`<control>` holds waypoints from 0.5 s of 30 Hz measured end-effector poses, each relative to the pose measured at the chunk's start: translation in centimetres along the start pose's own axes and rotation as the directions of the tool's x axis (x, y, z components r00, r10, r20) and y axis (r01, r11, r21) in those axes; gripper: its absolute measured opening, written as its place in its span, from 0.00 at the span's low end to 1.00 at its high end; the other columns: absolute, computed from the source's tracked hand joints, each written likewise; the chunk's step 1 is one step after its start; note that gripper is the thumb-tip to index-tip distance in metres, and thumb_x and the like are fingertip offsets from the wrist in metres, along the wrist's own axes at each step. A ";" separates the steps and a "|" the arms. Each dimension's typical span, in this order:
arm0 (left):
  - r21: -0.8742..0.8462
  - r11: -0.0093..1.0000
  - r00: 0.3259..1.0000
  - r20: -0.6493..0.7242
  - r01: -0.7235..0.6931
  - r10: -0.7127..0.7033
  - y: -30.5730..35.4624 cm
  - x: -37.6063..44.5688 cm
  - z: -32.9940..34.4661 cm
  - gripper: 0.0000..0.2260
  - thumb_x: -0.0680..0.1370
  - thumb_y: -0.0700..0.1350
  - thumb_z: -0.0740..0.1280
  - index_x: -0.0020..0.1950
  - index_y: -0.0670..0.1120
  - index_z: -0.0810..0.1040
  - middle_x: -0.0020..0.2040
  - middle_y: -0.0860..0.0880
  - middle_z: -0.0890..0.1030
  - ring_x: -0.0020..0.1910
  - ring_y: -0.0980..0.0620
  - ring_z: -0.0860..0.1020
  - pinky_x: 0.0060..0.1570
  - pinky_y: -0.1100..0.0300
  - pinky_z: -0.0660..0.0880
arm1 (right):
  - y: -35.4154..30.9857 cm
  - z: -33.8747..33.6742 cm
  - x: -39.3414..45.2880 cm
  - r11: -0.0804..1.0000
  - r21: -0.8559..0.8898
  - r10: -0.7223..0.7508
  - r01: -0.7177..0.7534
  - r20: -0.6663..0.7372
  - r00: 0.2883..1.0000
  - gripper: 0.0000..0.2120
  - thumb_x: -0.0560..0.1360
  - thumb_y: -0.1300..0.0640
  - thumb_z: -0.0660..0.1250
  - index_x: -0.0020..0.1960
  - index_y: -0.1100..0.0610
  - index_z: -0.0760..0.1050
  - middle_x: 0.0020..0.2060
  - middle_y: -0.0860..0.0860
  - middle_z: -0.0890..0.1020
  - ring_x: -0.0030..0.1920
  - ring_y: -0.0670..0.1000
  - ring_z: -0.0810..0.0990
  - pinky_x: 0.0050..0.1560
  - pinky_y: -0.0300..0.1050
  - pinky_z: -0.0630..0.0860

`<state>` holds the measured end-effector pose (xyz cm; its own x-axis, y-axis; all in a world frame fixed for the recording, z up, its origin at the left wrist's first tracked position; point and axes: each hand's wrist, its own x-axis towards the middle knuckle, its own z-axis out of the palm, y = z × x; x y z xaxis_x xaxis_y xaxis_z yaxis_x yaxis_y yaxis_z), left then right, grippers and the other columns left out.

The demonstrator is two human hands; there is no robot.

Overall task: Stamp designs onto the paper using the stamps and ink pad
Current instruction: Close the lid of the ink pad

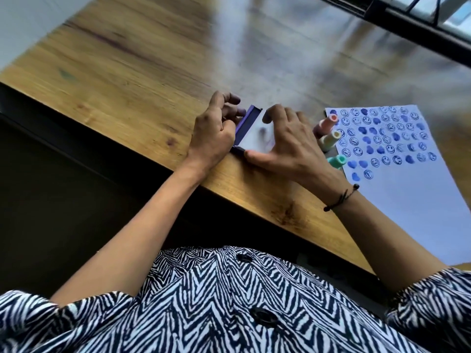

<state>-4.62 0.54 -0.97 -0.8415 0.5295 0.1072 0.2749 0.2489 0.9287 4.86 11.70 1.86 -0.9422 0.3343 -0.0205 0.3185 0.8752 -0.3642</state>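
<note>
A purple ink pad case point(248, 127) with a pale, glossy lid lies near the table's front edge. My left hand point(216, 131) grips its left side with fingers curled over the far corner. My right hand point(288, 141) spans the lid, fingertips at its far edge and thumb at its near edge. Just right of that hand lie three pastel stamps: pink point(328, 122), yellow-green point(331, 137) and mint point(336, 161). The white paper point(407, 194) lies at the right, its upper part covered with rows of blue smiley and heart prints point(382, 138).
The wooden table point(142, 72) stretches away to the left and far side, with glare in the middle. Its front edge runs diagonally below my hands. A black window frame point(413, 24) crosses the top right. My zebra-patterned shirt fills the bottom.
</note>
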 end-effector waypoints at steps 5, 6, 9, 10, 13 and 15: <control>-0.009 1.000 1.000 0.008 0.025 -0.025 0.1 -0.1 -0.1 0.19 0.68 0.29 0.54 0.56 0.40 0.70 0.48 0.45 0.82 0.41 0.54 0.79 0.46 0.68 0.74 | -0.5 0.1 0.2 0.997 0.070 0.011 -0.011 0.008 1.000 0.29 0.63 0.44 0.70 0.56 0.58 0.65 0.53 0.56 0.73 0.53 0.55 0.67 0.45 0.40 0.56; -0.007 0.999 1.000 0.004 0.031 -0.031 0.1 -0.1 -0.2 0.19 0.68 0.29 0.54 0.56 0.40 0.70 0.48 0.45 0.82 0.41 0.54 0.79 0.47 0.66 0.75 | -0.6 0.1 0.2 0.996 0.085 0.019 -0.019 -0.007 1.000 0.29 0.63 0.44 0.71 0.57 0.58 0.65 0.53 0.55 0.73 0.53 0.55 0.66 0.45 0.40 0.57; -0.010 0.999 0.999 -0.012 0.046 -0.046 0.2 -0.2 -0.2 0.19 0.68 0.29 0.54 0.56 0.41 0.70 0.49 0.43 0.83 0.41 0.53 0.79 0.48 0.61 0.77 | -0.9 0.2 -0.2 0.995 0.092 0.032 -0.027 -0.047 0.998 0.29 0.63 0.45 0.71 0.56 0.58 0.65 0.53 0.55 0.72 0.52 0.53 0.65 0.46 0.39 0.57; -0.012 0.999 0.999 -0.016 0.048 -0.049 0.2 -0.2 -0.2 0.19 0.68 0.29 0.54 0.56 0.41 0.70 0.49 0.43 0.83 0.40 0.53 0.79 0.48 0.60 0.77 | -1.0 0.3 -0.3 0.996 0.082 0.030 -0.026 -0.046 0.998 0.29 0.63 0.45 0.71 0.56 0.58 0.65 0.53 0.55 0.72 0.53 0.54 0.66 0.46 0.40 0.57; -0.011 0.999 0.999 -0.017 0.048 -0.048 0.2 -0.2 -0.1 0.19 0.68 0.29 0.54 0.55 0.41 0.70 0.48 0.44 0.83 0.39 0.53 0.79 0.48 0.59 0.77 | -1.2 0.6 -0.5 0.999 0.042 0.021 -0.020 -0.027 0.999 0.29 0.63 0.46 0.71 0.56 0.59 0.65 0.54 0.57 0.72 0.55 0.58 0.66 0.48 0.42 0.60; -0.013 0.999 0.999 -0.014 0.049 -0.049 0.1 -0.2 -0.1 0.19 0.68 0.29 0.54 0.55 0.41 0.70 0.48 0.44 0.83 0.40 0.53 0.79 0.48 0.59 0.77 | -1.3 0.6 -0.3 0.999 0.032 0.021 -0.021 -0.023 1.000 0.30 0.63 0.46 0.71 0.57 0.59 0.65 0.55 0.57 0.72 0.55 0.58 0.66 0.49 0.43 0.60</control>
<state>-4.50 0.38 -0.84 -0.8603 0.5055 0.0664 0.2275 0.2641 0.9373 4.65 10.24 1.74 -0.9327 0.3607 -0.0072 0.3343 0.8565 -0.3932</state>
